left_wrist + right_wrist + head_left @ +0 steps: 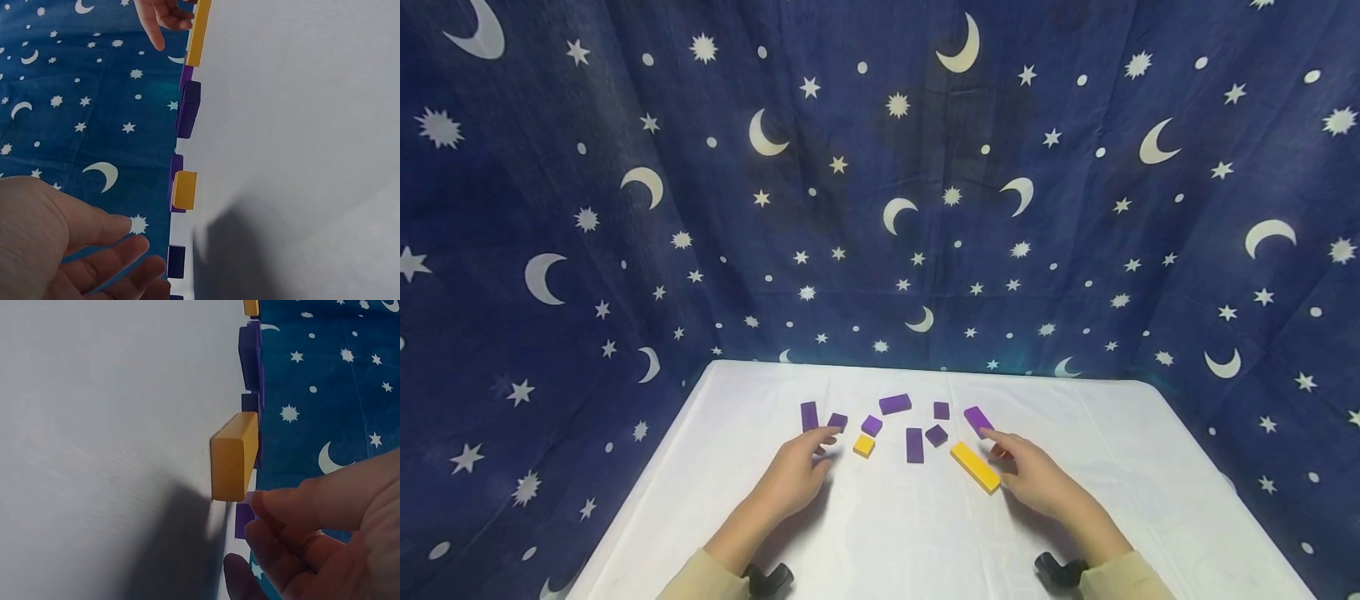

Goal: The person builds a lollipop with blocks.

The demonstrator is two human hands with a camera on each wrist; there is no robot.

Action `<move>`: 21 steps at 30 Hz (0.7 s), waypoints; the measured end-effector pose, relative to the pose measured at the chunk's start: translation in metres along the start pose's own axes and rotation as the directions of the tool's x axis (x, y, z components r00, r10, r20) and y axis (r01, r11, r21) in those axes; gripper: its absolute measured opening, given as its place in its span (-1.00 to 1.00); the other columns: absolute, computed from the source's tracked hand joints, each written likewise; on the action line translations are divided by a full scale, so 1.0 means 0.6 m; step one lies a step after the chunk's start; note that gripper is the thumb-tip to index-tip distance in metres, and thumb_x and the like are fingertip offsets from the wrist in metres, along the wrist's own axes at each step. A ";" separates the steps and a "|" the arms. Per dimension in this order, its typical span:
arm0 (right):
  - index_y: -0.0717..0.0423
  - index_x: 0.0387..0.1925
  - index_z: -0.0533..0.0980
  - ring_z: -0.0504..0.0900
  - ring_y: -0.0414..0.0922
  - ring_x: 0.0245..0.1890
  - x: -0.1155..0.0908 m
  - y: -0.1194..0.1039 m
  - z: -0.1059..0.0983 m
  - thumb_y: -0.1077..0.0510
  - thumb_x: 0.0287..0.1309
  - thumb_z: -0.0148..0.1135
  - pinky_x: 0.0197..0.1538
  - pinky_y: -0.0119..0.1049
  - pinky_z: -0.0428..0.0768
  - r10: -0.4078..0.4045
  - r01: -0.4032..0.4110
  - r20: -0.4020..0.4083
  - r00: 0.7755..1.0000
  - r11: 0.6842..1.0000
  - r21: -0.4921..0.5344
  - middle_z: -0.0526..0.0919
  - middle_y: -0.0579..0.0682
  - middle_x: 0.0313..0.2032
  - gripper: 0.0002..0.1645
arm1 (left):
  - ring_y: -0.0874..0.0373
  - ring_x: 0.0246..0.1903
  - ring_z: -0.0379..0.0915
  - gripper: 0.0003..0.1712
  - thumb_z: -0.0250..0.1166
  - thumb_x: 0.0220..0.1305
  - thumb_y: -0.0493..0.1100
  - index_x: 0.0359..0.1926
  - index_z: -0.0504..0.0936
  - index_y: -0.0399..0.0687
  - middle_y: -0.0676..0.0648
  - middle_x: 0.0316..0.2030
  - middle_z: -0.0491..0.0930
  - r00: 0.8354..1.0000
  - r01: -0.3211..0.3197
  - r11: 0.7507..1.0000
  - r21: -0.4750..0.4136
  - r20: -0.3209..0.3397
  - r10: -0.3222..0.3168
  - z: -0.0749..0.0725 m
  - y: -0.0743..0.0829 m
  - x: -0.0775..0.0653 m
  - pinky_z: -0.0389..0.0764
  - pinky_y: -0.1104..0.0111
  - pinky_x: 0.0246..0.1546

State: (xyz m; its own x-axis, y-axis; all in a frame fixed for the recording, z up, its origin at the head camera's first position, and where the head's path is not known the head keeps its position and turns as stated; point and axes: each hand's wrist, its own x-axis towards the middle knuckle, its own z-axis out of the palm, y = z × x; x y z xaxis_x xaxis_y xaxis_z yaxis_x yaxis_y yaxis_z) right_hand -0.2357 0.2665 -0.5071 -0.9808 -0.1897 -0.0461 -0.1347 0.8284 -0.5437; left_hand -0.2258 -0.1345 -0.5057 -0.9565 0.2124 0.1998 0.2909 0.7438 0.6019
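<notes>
My left hand (797, 473) hovers over the table's left side, fingers loosely bent, with nothing in its grasp. Its fingertips overlap the near side of a small dark purple block (838, 421), beside a longer dark purple block (808, 414). On the other side, my right hand (1037, 477) is held with relaxed fingers and no object between them. It is close beside a long yellow block (975, 467); its index fingertip overlaps the near end of a bright purple block (977, 418). In the right wrist view the thumb appears right by the yellow block's end (228, 469).
Between the hands lie a small yellow block (864, 447), a small purple block (872, 425), long purple blocks (895, 404) (914, 445) and small dark ones (941, 410) (936, 435). A white-covered table (895, 533) meets a dark blue star-and-moon curtain (850, 225).
</notes>
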 end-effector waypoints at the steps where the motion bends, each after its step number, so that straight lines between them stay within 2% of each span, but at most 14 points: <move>1: -0.09 0.55 0.42 0.65 -0.08 0.05 0.001 0.001 0.000 0.49 0.15 0.37 0.36 0.20 0.60 0.003 -0.003 0.006 1.000 1.000 0.006 0.70 -0.06 -0.01 -0.04 | -0.01 0.04 0.73 -0.40 0.37 0.34 -0.42 0.38 0.61 -0.05 -0.08 0.11 0.77 1.000 0.003 1.000 -0.006 0.006 -0.003 0.001 -0.001 0.002 0.71 -0.01 0.16; 6: -0.06 0.54 0.44 0.57 -0.13 -0.07 0.009 0.003 -0.004 0.50 0.15 0.35 0.30 0.09 0.64 0.003 -0.005 0.052 0.999 0.999 0.040 0.65 -0.13 -0.16 -0.06 | 0.07 -0.04 0.73 -0.41 0.37 0.35 -0.39 0.38 0.60 -0.05 -0.08 0.09 0.78 0.999 0.023 0.999 -0.038 0.042 -0.021 0.007 -0.003 0.016 0.73 0.03 0.11; 14: 0.02 0.52 0.45 0.49 -0.15 -0.16 0.019 0.004 -0.010 0.53 0.04 0.34 -0.04 -0.32 0.55 -0.023 0.015 0.123 0.992 0.998 0.064 0.59 -0.13 -0.25 -0.03 | 0.16 -0.09 0.68 -0.44 0.39 0.39 -0.32 0.38 0.61 -0.02 -0.06 0.11 0.78 0.994 0.043 0.998 -0.051 0.098 -0.038 0.015 -0.005 0.040 0.72 0.08 0.07; 21: 0.04 0.53 0.43 0.47 -0.09 -0.25 0.020 -0.001 -0.008 0.50 -0.05 0.47 -0.25 -0.36 0.50 -0.041 0.020 0.173 0.984 0.992 0.121 0.56 -0.05 -0.29 0.05 | 0.04 -0.05 0.73 -0.44 0.39 0.37 -0.33 0.38 0.61 -0.04 -0.08 0.08 0.79 0.992 0.035 0.996 -0.077 0.124 -0.026 0.021 -0.008 0.049 0.72 0.00 0.09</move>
State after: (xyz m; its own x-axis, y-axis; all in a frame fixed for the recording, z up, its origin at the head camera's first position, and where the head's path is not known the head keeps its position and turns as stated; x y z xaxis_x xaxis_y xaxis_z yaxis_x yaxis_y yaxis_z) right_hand -0.2481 0.2664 -0.5036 -0.9353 -0.3117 -0.1675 -0.1364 0.7543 -0.6422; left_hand -0.2556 -0.1237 -0.5123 -0.9589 0.2702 0.0869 0.2576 0.6995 0.6666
